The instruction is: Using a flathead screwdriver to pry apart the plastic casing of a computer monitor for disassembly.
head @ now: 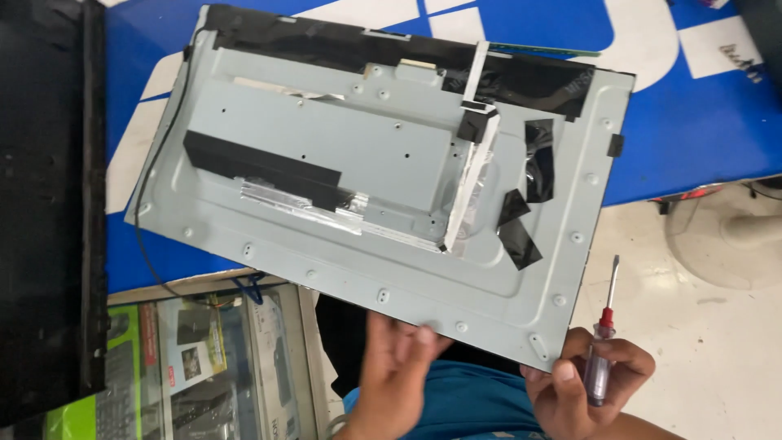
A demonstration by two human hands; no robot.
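A grey metal back panel of a flat screen lies tilted on a blue and white surface, with black tape strips, silver foil tape and a white ribbon cable on it. My left hand is under the panel's near edge, fingers spread against it. My right hand grips a screwdriver with a red and clear handle, tip pointing up, while its thumb touches the panel's near right corner.
A black frame or bezel lies at the left. A thin black wire runs along the panel's left edge. Below is a glass display case with boxes. A white fan base stands on the tiled floor at right.
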